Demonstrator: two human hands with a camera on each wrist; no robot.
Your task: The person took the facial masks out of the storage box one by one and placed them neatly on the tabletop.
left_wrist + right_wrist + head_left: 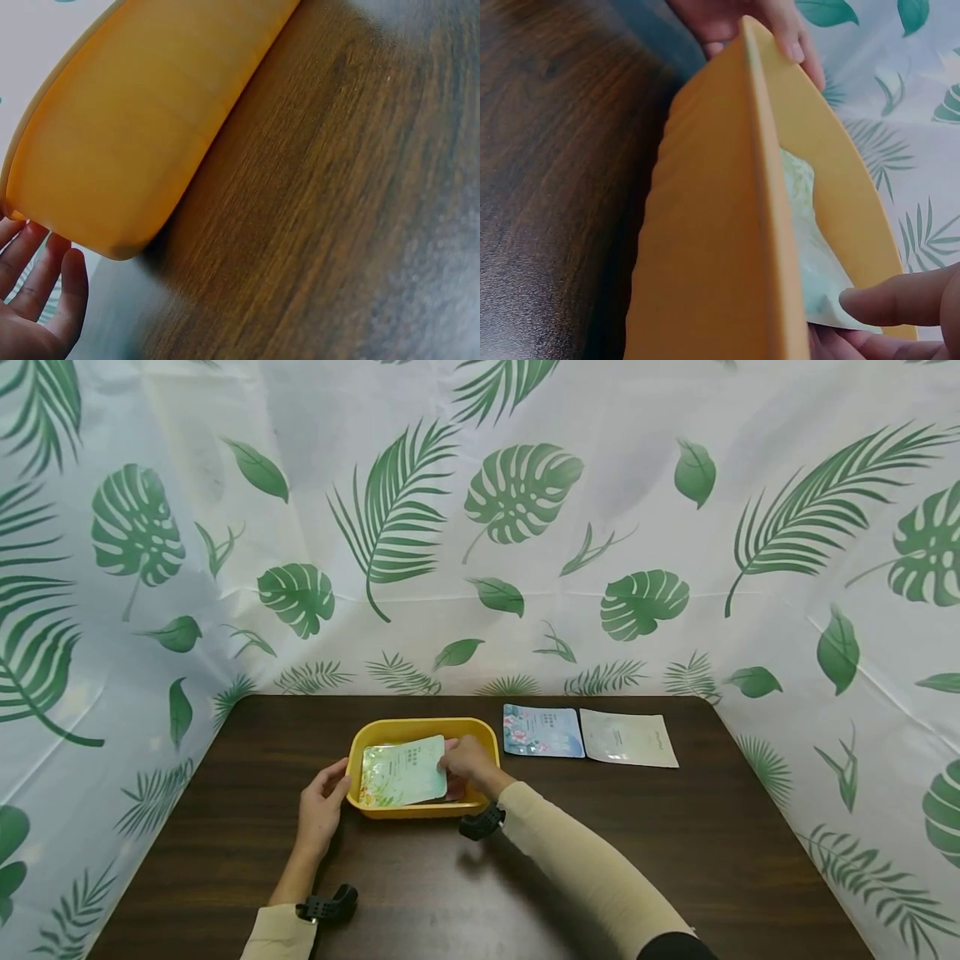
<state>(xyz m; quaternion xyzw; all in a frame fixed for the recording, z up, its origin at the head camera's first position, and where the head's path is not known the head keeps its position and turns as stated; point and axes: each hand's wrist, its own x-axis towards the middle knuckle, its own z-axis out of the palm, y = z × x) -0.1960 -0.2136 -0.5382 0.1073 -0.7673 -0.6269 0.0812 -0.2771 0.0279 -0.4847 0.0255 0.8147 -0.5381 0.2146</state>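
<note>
A yellow plastic basket [416,812] stands on the dark wooden table, with flat sachets inside. On top lies a pale green sachet [403,772] with a floral print; a reddish sachet [456,789] shows partly beneath it. My right hand [471,762] reaches into the basket and pinches the green sachet's right edge, thumb on top and fingers below, as the right wrist view shows. At the basket's left end my left hand [321,802] touches the outer wall and rim with its fingertips, fingers loosely bent. How many sachets lie underneath is hidden.
Right of the basket, a blue floral sachet [543,732] and a cream sachet [628,738] lie side by side near the table's back edge. A leaf-patterned cloth [480,527] hangs behind and along the sides of the table [420,893].
</note>
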